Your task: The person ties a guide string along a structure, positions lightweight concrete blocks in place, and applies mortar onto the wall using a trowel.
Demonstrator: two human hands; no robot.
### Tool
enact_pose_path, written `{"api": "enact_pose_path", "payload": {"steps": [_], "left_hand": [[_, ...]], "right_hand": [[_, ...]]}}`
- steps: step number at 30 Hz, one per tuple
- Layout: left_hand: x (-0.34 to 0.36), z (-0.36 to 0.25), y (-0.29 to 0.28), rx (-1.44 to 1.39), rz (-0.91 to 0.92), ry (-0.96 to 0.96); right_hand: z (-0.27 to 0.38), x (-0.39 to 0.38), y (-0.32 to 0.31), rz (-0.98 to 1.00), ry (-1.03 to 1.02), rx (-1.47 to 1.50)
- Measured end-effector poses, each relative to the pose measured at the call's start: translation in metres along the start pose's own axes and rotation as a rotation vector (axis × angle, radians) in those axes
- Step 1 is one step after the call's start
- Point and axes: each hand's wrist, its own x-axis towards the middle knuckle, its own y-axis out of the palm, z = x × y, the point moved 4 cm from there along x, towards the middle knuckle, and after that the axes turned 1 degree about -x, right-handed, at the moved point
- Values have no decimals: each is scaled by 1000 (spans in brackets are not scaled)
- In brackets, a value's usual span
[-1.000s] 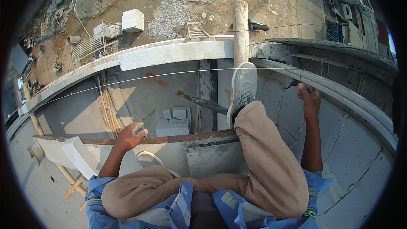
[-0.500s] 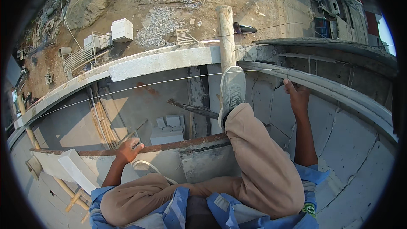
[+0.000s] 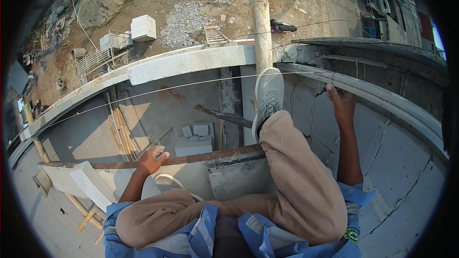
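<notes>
My left hand (image 3: 152,159) is at the brown-edged beam (image 3: 210,156) in front of me, its fingers apart and nothing seen in them. At the right, my right hand (image 3: 341,102) is raised against the underside of a long grey rail (image 3: 377,91). Its fingers are bent; what they hold, if anything, is hidden. A thin dark line crosses the rail just above the thumb. A pale string (image 3: 191,84) stretches from the far left to this rail. My grey shoe (image 3: 269,91) is braced near a round wooden post (image 3: 261,36), over the string.
A white block (image 3: 91,186) leans by my left arm, near wooden poles (image 3: 86,216). Below, more white blocks (image 3: 193,147) and bamboo poles (image 3: 119,129) stand in a deep opening. A pale block wall (image 3: 191,66) edges the drop to the dirt yard.
My left hand has uncurled, its fingers now spreading apart. My right hand stays at the rail. The whole view has shifted slightly.
</notes>
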Motion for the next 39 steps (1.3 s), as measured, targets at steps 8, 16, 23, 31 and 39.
{"api": "enact_pose_path", "payload": {"steps": [8, 16, 23, 31, 39], "left_hand": [[3, 6, 3, -20, 34, -13], [4, 5, 4, -42, 30, 9], [9, 16, 7, -35, 19, 13], [8, 11, 4, -6, -7, 18], [11, 8, 5, -65, -29, 45]], "right_hand": [[-6, 3, -4, 29, 38, -154], [-8, 2, 1, 18, 17, -75], [-7, 2, -4, 14, 51, -116], [-6, 2, -1, 25, 44, -87], [-11, 3, 1, 13, -6, -92]]}}
